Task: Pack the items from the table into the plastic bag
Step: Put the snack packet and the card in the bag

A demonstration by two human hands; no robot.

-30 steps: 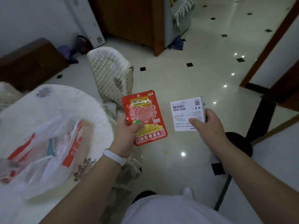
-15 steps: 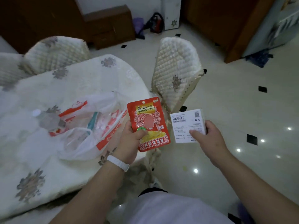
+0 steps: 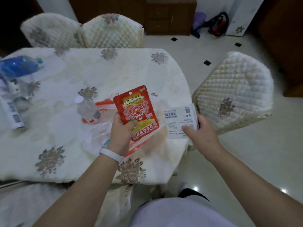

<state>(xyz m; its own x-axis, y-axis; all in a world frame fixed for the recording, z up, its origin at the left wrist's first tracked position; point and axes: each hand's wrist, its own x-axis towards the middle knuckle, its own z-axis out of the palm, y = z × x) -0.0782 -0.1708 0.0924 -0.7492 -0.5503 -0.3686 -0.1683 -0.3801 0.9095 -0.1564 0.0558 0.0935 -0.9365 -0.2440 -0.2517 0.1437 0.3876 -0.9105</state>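
left hand [image 3: 122, 128] grips the red snack pouch [image 3: 136, 110], right hand [image 3: 201, 133] holds the white box [image 3: 178, 122]; with neither free, the limp plastic bag [image 3: 92, 136] could fold shut

The plastic bag [image 3: 94, 136] lies crumpled on the near right part of the table [image 3: 65, 145]. The left hand [image 3: 123, 130] with its red packet [image 3: 136, 110] hangs right over the bag and covers most of it. A small clear bottle [image 3: 86, 109] sits against the bag's far left edge and blocks that side. The right hand [image 3: 201, 133] holds a white box [image 3: 178, 122] over the table's right edge, between the bag and a padded chair [image 3: 234, 92] standing close by. Bare cloth lies open left of the bag and across the middle. A blue bottle [image 3: 18, 66] and a blurred white pack [image 3: 14, 117] crowd the far left.
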